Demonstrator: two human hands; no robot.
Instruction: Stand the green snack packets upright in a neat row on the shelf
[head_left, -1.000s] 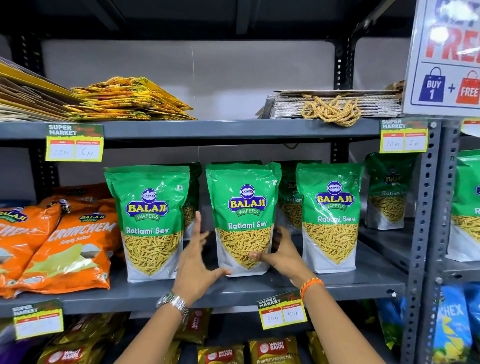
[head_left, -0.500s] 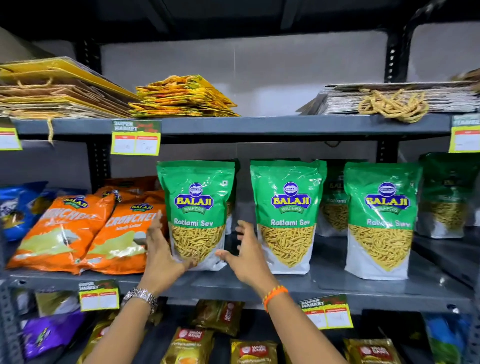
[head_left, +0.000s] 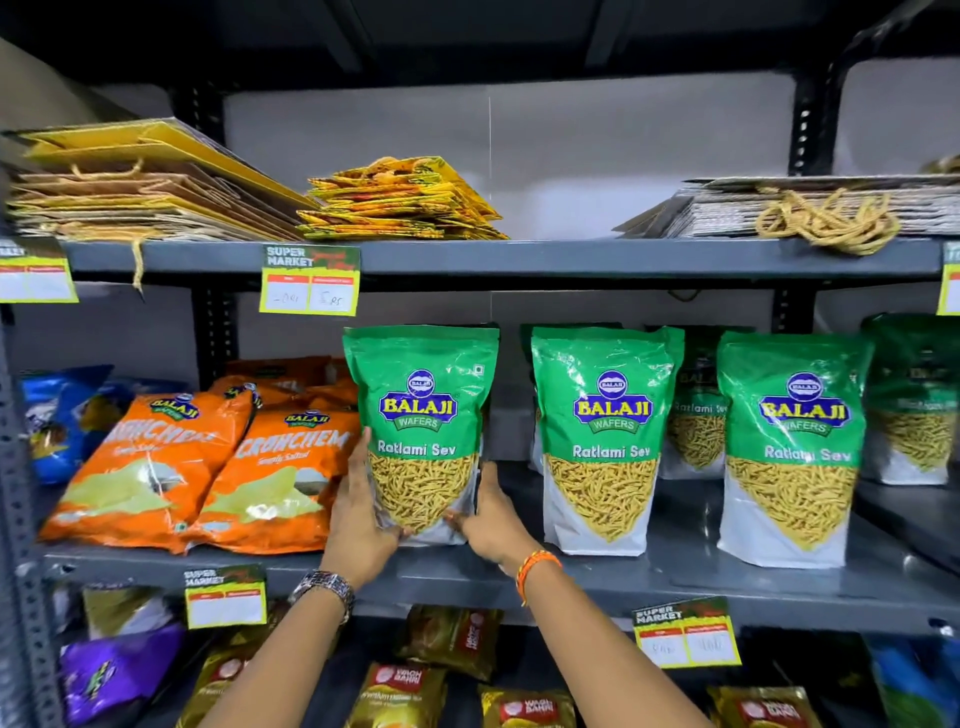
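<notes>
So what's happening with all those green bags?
A person is tidying a shop shelf. Their left hand and right hand grip the bottom corners of the leftmost Ratlami Sev packet, holding it upright beside the orange Crunchem bags. Two more front Ratlami Sev packets stand upright in the row to its right, with others behind them.

3 upright green Ratlami Sev packets (head_left: 601, 441) in a spaced front row on the grey shelf (head_left: 675, 577)
</notes>
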